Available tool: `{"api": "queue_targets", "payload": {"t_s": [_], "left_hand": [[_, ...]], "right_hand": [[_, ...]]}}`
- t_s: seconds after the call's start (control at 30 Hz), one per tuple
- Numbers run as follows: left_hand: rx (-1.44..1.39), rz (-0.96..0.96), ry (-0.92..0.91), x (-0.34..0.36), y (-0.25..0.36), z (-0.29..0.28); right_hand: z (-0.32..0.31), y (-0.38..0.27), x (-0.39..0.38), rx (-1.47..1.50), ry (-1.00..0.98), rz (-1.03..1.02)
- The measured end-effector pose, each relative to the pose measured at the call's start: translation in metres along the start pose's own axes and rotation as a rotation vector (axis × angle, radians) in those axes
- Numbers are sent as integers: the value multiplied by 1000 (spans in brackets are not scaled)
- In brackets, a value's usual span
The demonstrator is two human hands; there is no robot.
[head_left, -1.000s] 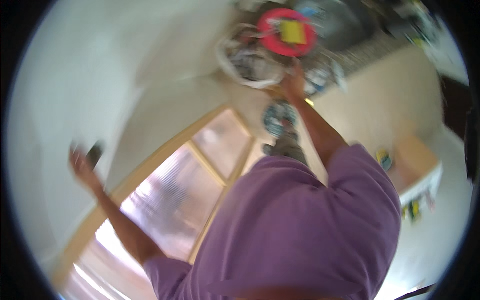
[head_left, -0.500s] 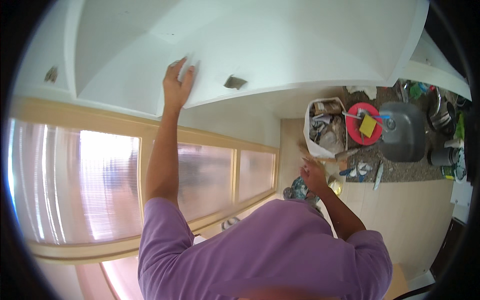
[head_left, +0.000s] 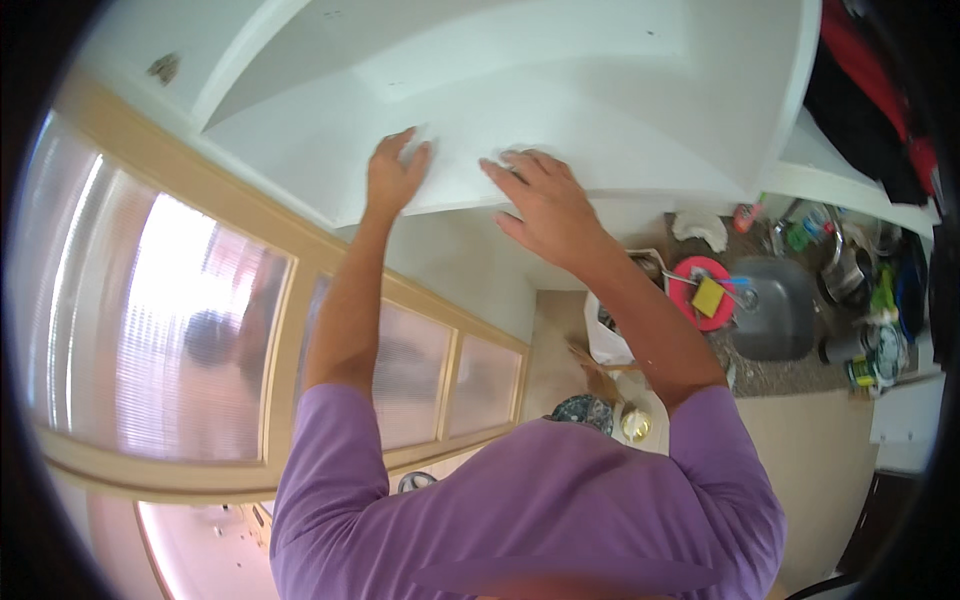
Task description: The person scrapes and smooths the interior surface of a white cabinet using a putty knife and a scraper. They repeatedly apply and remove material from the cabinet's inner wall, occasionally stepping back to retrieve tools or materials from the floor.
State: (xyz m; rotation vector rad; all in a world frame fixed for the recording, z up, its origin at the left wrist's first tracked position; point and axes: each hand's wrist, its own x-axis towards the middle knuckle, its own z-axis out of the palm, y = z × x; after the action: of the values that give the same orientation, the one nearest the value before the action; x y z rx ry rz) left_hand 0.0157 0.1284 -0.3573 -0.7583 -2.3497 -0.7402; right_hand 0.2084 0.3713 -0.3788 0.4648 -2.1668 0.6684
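Note:
Fingers spread, my left hand (head_left: 397, 178) is open at the lower edge of a white shelf compartment (head_left: 620, 120), next to its left side. To its right, my right hand (head_left: 548, 208) reaches over the same surface with its fingers stretched out and its thumb apart. A bit of something dark shows by its fingertips. The hand covers most of it, so I cannot make out what it is or whether it is gripped. Both forearms are raised, and the hands are apart from each other.
Wooden-framed ribbed glass panels (head_left: 190, 330) stand at the left. At the right, a steel sink (head_left: 775, 310) is set in a speckled counter, beside a red basin (head_left: 690, 268) with a yellow sponge (head_left: 707, 297). A white bag (head_left: 608, 345) stands below my right forearm. Dark and red cloth (head_left: 870, 110) hangs far right.
My right hand has risen from beside my body to the shelf, where the small grey-brown piece no longer shows. My left hand stays at the shelf edge. The view has shifted and turned.

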Motion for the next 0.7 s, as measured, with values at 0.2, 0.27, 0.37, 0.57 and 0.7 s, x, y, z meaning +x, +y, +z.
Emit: {"api": "queue_targets", "payload": {"t_s": [0.2, 0.27, 0.37, 0.57, 0.7], "left_hand": [[-31, -71, -176, 12, -62, 10], [-59, -16, -168, 26, -96, -2], [97, -7, -235, 42, -58, 0], [174, -6, -260, 29, -28, -9], [280, 61, -300, 31, -45, -16]], "right_hand": [[43, 17, -17, -82, 70, -106], [38, 5, -13, -55, 224, -118], [24, -14, -48, 61, 425, 2], [74, 26, -342, 234, 142, 761], [-8, 51, -541, -231, 78, 1706]]}}
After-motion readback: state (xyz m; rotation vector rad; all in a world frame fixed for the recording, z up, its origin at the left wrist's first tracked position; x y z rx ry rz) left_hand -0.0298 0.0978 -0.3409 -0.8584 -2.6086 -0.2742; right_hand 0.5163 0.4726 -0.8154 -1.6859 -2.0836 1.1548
